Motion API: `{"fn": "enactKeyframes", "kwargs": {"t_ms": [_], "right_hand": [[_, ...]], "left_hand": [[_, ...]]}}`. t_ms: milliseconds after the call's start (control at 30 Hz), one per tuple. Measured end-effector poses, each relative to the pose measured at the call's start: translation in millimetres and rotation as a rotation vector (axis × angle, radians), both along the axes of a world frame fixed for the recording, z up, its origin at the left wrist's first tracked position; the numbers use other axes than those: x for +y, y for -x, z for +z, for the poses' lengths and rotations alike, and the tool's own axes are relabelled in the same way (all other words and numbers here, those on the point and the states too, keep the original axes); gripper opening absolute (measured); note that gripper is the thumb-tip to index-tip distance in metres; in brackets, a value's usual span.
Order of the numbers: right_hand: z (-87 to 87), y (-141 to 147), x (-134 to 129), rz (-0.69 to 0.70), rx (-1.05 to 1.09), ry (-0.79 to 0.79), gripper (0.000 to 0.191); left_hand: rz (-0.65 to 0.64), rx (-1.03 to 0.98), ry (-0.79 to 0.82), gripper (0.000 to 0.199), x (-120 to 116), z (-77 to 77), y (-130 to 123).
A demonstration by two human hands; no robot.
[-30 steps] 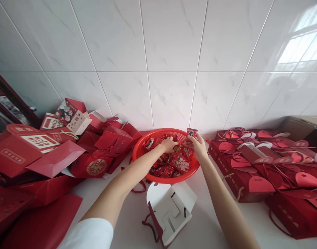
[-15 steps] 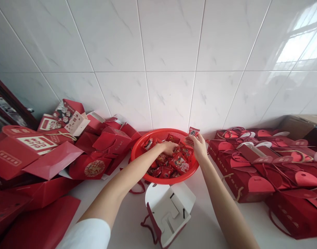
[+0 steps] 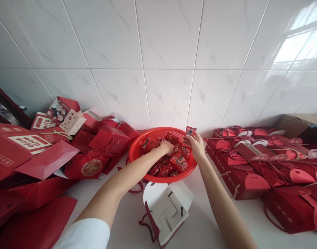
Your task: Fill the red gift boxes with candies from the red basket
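Note:
A red plastic basket holds a heap of red wrapped candies. My left hand reaches down among them with its fingers curled; whatever they grip is hidden behind the hand. Over the basket's right rim, my right hand pinches a red candy packet with a dark character printed on it, held upright. In front of the basket stands an opened gift box, its white inside facing up, its flaps spread and a dark red cord hanging at its left.
Red gift boxes, some opened, are piled at the left. Closed red boxes with cord handles stand in rows at the right. A brown cardboard box sits behind them. White marbled tiles cover the wall behind the table.
My left hand has shifted slightly within the candies, its fingers now more hidden. My right hand keeps its packet over the rim. The whole view has moved a little.

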State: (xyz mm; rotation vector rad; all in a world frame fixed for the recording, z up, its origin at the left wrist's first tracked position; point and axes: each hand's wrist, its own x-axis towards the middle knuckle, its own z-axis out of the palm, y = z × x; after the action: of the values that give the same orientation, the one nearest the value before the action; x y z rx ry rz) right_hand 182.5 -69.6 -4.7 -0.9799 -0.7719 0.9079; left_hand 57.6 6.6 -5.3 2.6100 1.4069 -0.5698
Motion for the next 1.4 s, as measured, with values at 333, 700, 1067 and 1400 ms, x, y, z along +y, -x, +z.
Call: {"fn": "enactKeyframes", "kwargs": {"t_ms": [333, 700, 1067, 1400], "right_hand": [[-1.1, 0, 0, 0.006, -0.016, -0.003, 0.028], [2.4, 2, -3, 0.001, -0.005, 0.005, 0.027], [4.1, 4, -3, 0.051, 0.023, 0.006, 0.027], [5.9, 2, -3, 0.082, 0.015, 0.034, 0.033]], "left_hand": [[0.041, -0.117, 0.013, 0.045, 6, -10.0, 4], [0.015, -0.419, 0.076, 0.010, 18, -3.8, 17], [0.036, -1.000, 0.280, 0.045, 37, 37.8, 58], [0.000, -1.185, 0.484, 0.053, 27, 49.8, 70]]}}
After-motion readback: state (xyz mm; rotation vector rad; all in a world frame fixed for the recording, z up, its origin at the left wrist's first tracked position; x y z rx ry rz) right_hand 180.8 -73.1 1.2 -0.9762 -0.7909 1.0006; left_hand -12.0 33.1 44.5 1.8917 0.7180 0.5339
